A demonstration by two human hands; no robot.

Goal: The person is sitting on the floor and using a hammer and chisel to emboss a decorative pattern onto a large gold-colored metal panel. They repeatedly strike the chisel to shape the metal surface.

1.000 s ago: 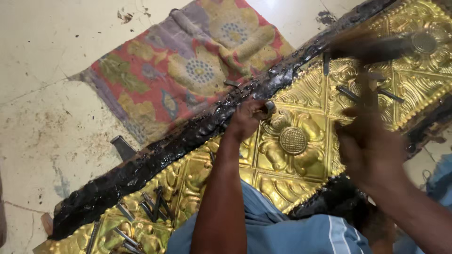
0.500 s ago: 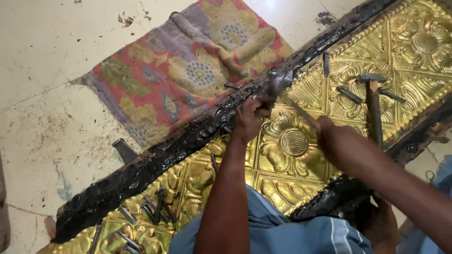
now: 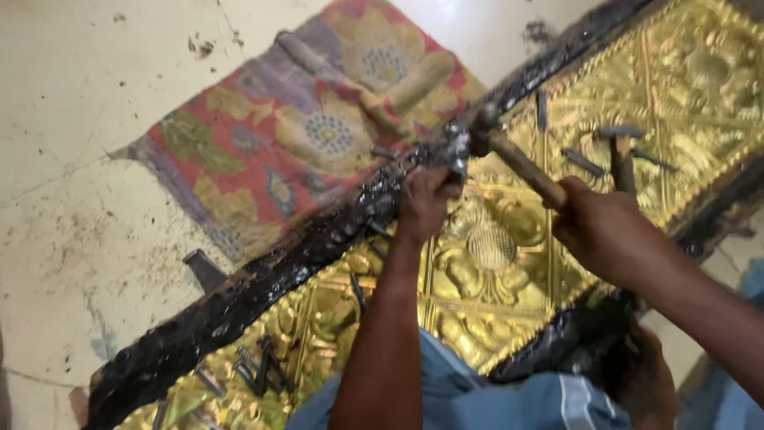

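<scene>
A long embossed golden metal panel (image 3: 509, 263) lies on a black pitch bed (image 3: 263, 279) that runs diagonally across the floor. My left hand (image 3: 426, 203) is closed on a small metal punch held against the panel's upper edge. My right hand (image 3: 605, 227) grips the wooden handle of a hammer (image 3: 509, 159), whose head sits right at the top of the punch. A second hammer (image 3: 621, 155) rests on the panel behind my right hand.
A floral red and purple cloth (image 3: 318, 127) is spread on the pale stained floor beyond the pitch bed. Several loose metal punches (image 3: 255, 370) lie on the panel at lower left, more (image 3: 585, 163) at upper right. My blue-clad knee (image 3: 477, 398) is below.
My right hand took hold of a hammer and swung it down and left to the punch. My left hand stayed at the panel's edge.
</scene>
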